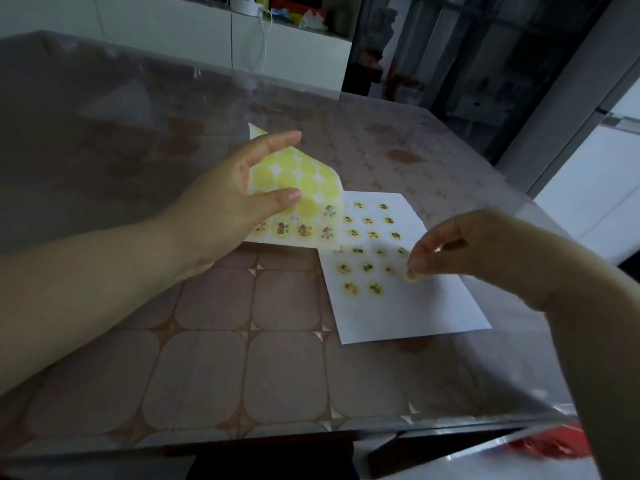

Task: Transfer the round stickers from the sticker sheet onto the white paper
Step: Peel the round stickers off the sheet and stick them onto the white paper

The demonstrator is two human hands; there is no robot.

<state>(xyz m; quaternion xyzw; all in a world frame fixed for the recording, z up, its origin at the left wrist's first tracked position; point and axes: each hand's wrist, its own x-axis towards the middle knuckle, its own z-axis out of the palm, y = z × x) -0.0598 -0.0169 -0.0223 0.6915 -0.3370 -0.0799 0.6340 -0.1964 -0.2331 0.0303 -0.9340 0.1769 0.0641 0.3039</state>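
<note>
The sticker sheet (304, 188) is folded over in my left hand (239, 199), thumb on the near side and fingers behind it; its yellow circles show through the backing, and a row of printed stickers remains along its lower edge. The white paper (415, 306) lies flat on the table to the right, with several round yellow stickers in rows on its upper part. My right hand (446, 251) pinches one round sticker (412, 274) between thumb and fingertip, just above the paper's right side at the end of a sticker row.
The table (207, 358) has a brown tiled-pattern cloth under a clear cover. Its near edge runs along the bottom of the view and its right edge lies just beyond the paper. A white cabinet (294, 53) stands behind the table. Something red (550, 445) lies below the table's front right corner.
</note>
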